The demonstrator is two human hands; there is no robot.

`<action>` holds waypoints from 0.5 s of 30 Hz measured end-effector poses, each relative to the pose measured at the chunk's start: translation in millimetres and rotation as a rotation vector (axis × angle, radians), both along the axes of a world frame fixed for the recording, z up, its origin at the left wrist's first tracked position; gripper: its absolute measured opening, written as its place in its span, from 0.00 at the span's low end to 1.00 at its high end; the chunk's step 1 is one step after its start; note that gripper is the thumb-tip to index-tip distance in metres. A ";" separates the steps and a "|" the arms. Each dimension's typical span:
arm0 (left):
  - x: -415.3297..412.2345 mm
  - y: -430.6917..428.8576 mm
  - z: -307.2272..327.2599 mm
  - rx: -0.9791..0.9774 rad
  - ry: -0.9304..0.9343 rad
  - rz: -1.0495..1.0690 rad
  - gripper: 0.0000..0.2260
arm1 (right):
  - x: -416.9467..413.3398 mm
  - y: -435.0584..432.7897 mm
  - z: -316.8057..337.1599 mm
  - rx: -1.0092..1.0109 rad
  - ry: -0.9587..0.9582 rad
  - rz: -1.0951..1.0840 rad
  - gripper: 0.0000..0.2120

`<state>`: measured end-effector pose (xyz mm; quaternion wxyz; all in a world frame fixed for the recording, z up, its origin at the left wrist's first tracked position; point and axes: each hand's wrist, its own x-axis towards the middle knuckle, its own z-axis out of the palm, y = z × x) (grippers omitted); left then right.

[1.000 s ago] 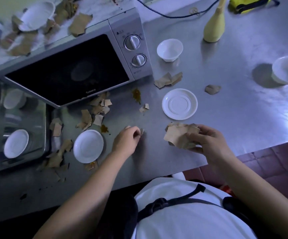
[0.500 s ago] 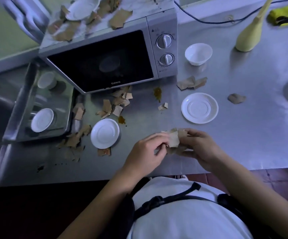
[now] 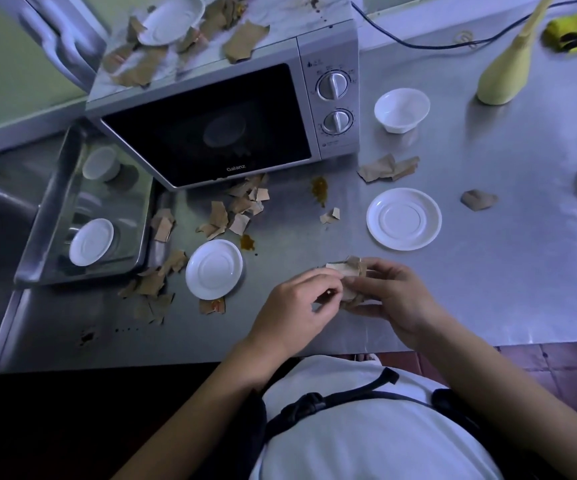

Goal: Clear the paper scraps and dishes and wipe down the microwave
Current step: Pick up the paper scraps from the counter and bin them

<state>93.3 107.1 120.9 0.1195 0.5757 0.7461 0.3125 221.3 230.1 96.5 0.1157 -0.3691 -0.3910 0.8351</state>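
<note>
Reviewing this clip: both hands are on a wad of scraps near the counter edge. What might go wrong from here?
The wad of scraps looks loosely held between left hand and right hand near the counter edge, so pieces may drop. The saucer atop the microwave lies among torn paper; tugging that could slide it off. The sauce spot may smear.

Scraps half hidden between two hands

The wad of paper scraps shows only in part: the curled fingers of the right hand cover the rest. The left hand meets it at the fingertips, perhaps pinching, but the contact is hidden. The tip of the yellow bottle runs off the top edge, and the right edge cuts the yellow cloth. The dial markings on the microwave are too small to read. A pale handle at top left is blurred.
</note>
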 end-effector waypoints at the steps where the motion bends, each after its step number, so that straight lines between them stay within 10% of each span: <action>1: 0.5 0.8 -0.7 0.009 -0.016 0.014 0.03 | -1.2 -1.2 0.2 0.019 -0.009 -0.024 0.08; 8: -1.9 8.4 -5.5 -0.046 -0.364 0.307 0.24 | -14.3 -11.5 0.7 0.217 0.006 -0.106 0.13; 15: -8.8 4.6 -10.4 -0.063 -0.587 0.479 0.15 | -19.4 -9.5 -9.1 0.319 -0.059 -0.139 0.24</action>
